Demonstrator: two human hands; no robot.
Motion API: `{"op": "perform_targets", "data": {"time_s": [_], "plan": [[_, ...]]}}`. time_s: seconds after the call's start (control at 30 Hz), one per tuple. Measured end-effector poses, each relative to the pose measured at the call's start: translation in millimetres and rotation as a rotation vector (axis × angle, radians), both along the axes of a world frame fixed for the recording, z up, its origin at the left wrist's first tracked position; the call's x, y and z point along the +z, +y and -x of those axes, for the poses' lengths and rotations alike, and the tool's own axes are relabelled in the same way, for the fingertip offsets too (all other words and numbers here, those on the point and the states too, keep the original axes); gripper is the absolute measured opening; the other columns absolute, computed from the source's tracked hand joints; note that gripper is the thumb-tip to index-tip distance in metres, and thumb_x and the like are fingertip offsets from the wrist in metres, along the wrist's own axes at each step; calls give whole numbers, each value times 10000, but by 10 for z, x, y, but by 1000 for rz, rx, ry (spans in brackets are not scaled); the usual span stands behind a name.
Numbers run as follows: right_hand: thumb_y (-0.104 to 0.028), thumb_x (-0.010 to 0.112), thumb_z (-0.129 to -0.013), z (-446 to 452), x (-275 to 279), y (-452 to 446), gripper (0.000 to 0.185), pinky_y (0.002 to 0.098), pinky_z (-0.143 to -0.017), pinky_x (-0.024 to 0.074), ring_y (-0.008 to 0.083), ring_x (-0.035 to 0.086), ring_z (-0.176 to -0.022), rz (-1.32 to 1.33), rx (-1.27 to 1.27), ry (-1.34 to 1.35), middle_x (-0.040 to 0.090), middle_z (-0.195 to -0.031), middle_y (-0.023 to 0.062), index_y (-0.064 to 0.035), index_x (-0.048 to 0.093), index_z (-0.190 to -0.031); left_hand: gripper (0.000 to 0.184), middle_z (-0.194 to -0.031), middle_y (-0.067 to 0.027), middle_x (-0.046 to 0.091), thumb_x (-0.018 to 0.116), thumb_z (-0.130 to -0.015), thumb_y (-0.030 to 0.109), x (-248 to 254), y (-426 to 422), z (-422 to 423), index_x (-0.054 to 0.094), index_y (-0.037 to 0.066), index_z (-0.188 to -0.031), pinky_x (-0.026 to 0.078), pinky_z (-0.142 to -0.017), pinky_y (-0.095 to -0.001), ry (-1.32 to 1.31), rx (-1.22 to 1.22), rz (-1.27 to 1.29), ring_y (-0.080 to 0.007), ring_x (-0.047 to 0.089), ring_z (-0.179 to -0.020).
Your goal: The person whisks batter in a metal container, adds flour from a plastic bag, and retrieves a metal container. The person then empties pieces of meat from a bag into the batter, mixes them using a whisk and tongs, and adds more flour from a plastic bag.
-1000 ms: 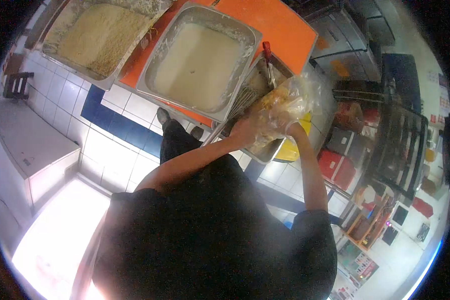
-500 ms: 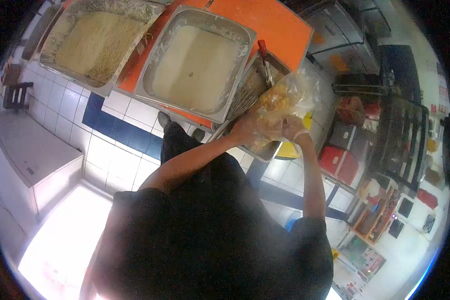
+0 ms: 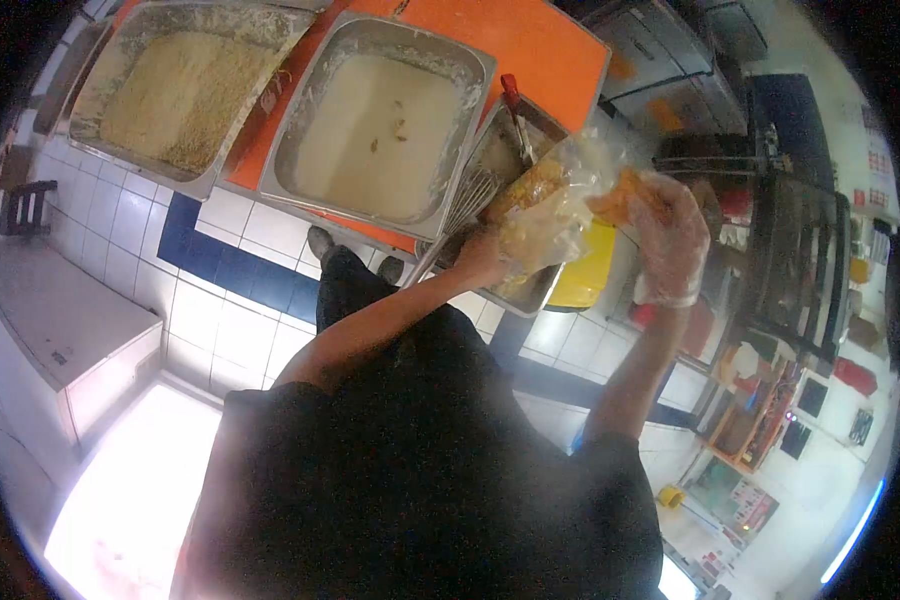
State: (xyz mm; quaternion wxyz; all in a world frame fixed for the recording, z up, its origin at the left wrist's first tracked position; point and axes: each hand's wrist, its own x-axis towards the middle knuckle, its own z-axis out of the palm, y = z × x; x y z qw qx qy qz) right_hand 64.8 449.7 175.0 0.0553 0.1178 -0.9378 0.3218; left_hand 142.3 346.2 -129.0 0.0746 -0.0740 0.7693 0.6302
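My left hand (image 3: 483,258) is closed on the lower side of a clear plastic bag (image 3: 542,238) that holds yellow-orange pieces, apparently marinated meat. In a clear disposable glove, my right hand (image 3: 673,238) is raised just right of the bag's mouth. Its fingers grip an orange piece of marinated meat (image 3: 618,203). The bag lies over a metal tray (image 3: 540,292), and a whisk (image 3: 473,195) and a red-handled tool (image 3: 513,105) rest in that tray. Left of it, a deep steel pan (image 3: 277,150) holds pale liquid batter (image 3: 370,165) with a few small brownish bits at its surface.
A second steel pan (image 3: 205,187) of crumbly, flour-like coating (image 3: 175,100) stands at the far left of the orange table (image 3: 545,50). A yellow object (image 3: 587,265) sits below the bag. Dark shelving (image 3: 800,240) is on the right, a white cabinet (image 3: 65,330) on the left.
My right hand has come away from the bag, up and to the right, with an orange piece in its fingers. Small bits now show in the batter. My left hand stays on the bag.
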Motion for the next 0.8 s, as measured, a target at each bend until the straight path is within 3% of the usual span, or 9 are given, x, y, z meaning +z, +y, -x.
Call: {"op": "perform_targets", "data": {"time_s": [0.13,0.3,0.4,0.47,0.53,0.6,0.67,0.73,0.8], "plan": [[-193,717,-842,199,-137,-880,305,332,-848,527,183,663,-944,-158,229,-125,695,-1027,109,-47,665,-1105,694,-1238,-233,579,708,-704,111,-244,51,-10,475,46,-1354,421,-1030,-457,72,-155,68,-388,546,-1177],[-229,707,-823,429,-1199,-1651,368,328,-833,528,244,679,-949,-157,581,-223,685,-1064,171,-57,651,-1144,764,-1356,-247,488,707,-714,124,52,-124,-43,386,7,-1397,349,-1088,-479,10,-166,73,-418,448,-1277],[-284,676,-840,451,-1486,-1804,375,359,-848,525,290,677,-982,-190,624,-329,684,-1067,184,-64,653,-1143,772,-1348,-250,494,705,-713,122,-138,-38,-39,379,14,-1405,346,-1086,-489,352,-10,145,-432,452,-1267],[-288,598,-830,309,-1224,-1747,302,448,-867,499,369,632,-1002,-365,443,-12,681,-1024,169,-85,677,-1040,778,-1329,-251,506,686,-711,103,85,-148,-37,362,13,-1413,340,-1089,-496,232,-101,62,-427,445,-1275],[-351,583,-872,264,-1010,-1429,366,450,-877,504,365,663,-967,-319,357,157,702,-1024,160,-68,684,-1081,745,-1303,-249,524,682,-715,103,118,-178,-28,392,16,-1396,358,-1072,-502,275,-117,6,-419,466,-1258],[-339,578,-874,201,-786,-991,351,459,-872,504,380,655,-968,-322,89,0,694,-1050,163,-75,682,-1080,711,-1284,-247,539,684,-719,108,149,-176,-18,426,18,-1376,379,-1055,-504,360,-109,-25,-413,488,-1240],[-312,593,-867,73,-731,-463,312,458,-850,507,370,661,-958,-466,-212,-113,695,-1018,170,-57,685,-1022,632,-1263,-230,559,730,-716,175,254,-178,-26,531,31,-1298,431,-998,-498,90,-45,-69,-393,539,-1189],[-271,612,-866,-106,-981,243,289,436,-819,516,344,678,-922,-604,-242,-124,692,-978,190,-46,657,-1042,615,-1270,-226,556,753,-712,227,-181,-42,51,561,40,-1265,442,-984,-490,241,-93,23,-393,551,-1171],[-269,627,-892,-334,-1561,869,321,398,-809,520,309,671,-909,-508,-286,-350,689,-987,168,-47,602,-1122,602,-1276,-222,553,776,-707,279,-112,-109,112,591,50,-1232,454,-969,-482,394,-146,119,-393,562,-1153]]}}
